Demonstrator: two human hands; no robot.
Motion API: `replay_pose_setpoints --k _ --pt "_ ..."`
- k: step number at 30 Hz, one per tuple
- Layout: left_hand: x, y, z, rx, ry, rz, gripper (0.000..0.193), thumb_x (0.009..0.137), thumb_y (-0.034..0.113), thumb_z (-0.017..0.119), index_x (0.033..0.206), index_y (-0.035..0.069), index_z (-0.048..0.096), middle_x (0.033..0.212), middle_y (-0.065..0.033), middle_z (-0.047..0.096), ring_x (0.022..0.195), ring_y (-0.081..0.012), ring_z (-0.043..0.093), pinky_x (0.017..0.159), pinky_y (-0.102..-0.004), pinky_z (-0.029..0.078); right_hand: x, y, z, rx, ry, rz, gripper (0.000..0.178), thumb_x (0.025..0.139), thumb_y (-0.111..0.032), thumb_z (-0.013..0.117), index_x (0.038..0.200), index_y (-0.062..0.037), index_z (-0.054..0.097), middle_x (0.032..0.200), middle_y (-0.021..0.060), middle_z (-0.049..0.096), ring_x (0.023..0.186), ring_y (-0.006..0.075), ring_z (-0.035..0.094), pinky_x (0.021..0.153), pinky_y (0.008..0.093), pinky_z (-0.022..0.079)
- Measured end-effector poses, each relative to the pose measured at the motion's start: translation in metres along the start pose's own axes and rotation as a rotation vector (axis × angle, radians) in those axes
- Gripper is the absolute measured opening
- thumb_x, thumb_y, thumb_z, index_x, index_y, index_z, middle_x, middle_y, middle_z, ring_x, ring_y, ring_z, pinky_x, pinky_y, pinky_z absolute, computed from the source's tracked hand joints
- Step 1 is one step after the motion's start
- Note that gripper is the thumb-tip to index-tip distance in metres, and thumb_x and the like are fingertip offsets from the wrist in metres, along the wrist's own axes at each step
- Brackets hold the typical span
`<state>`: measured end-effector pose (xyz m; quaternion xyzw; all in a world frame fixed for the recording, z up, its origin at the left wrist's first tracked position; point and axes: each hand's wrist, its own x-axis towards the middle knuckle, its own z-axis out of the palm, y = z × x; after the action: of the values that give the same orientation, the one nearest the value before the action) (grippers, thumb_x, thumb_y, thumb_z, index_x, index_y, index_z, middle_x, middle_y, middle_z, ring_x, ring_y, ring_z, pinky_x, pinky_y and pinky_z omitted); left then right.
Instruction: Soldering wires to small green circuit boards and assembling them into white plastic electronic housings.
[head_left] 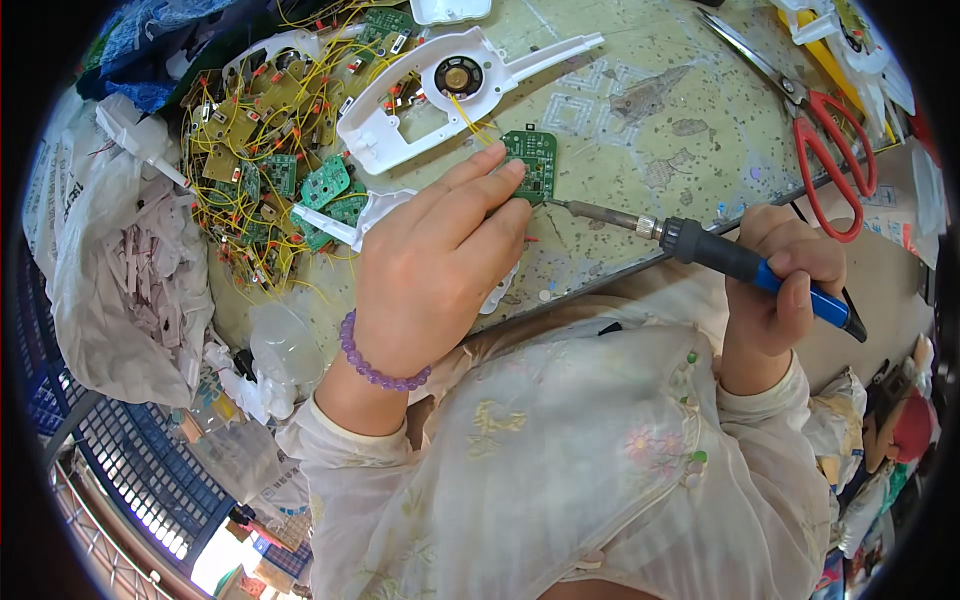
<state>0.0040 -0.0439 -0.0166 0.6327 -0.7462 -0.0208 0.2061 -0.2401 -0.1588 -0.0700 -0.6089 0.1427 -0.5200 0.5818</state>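
Lower part of the green circuit board (532, 160) is covered by the fingers (487, 185) of the left hand (430, 280). Soldering iron (700, 245) tip contact point too small to resolve. Scissors (815, 130) blade tips are cut off at the tabletop's far edge.
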Motion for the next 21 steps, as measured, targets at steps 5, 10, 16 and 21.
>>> replay_pose_setpoints --k 5,10,16,21 --pt "0.0001 0.0002 0.0004 0.018 -0.008 0.007 0.022 0.067 0.007 0.07 0.088 0.004 0.065 0.103 -0.0084 0.066 0.103 -0.0266 0.064 0.073 -0.0333 0.055 0.0006 -0.0004 0.0008 -0.011 -0.005 -0.001 0.021 0.091 -0.025 0.053 0.086 -0.0055 0.048 0.067 0.0058 0.046 0.056 0.0154 0.038 0.054 0.0314 0.027" --pt "0.0008 0.001 -0.0009 0.03 -0.007 0.014 0.022 0.068 0.007 0.07 0.089 0.004 0.065 0.104 -0.0085 0.066 0.103 -0.0267 0.064 0.074 -0.0333 0.055 0.0004 -0.0007 0.0009 -0.012 -0.006 -0.001 0.021 0.091 -0.026 0.053 0.086 -0.0055 0.048 0.067 0.006 0.046 0.055 0.0156 0.038 0.054 0.0316 0.027" --pt "0.0 0.0007 0.0 0.035 -0.005 0.017 0.021 0.068 0.007 0.07 0.089 0.005 0.065 0.103 -0.0085 0.065 0.103 -0.0266 0.064 0.074 -0.0332 0.055 -0.0001 -0.0004 0.0029 -0.035 -0.005 -0.01 0.022 0.09 -0.026 0.054 0.086 -0.0053 0.048 0.066 0.0061 0.046 0.055 0.0159 0.038 0.054 0.0318 0.027" --pt "0.0006 0.001 0.0008 0.034 0.006 0.017 0.021 0.068 0.007 0.07 0.088 0.004 0.064 0.103 -0.0086 0.065 0.102 -0.0268 0.065 0.074 -0.033 0.055 -0.0025 -0.0027 0.0046 -0.099 -0.007 -0.025 0.024 0.089 -0.027 0.056 0.084 -0.0052 0.046 0.065 0.006 0.045 0.055 0.0157 0.035 0.054 0.0318 0.026"
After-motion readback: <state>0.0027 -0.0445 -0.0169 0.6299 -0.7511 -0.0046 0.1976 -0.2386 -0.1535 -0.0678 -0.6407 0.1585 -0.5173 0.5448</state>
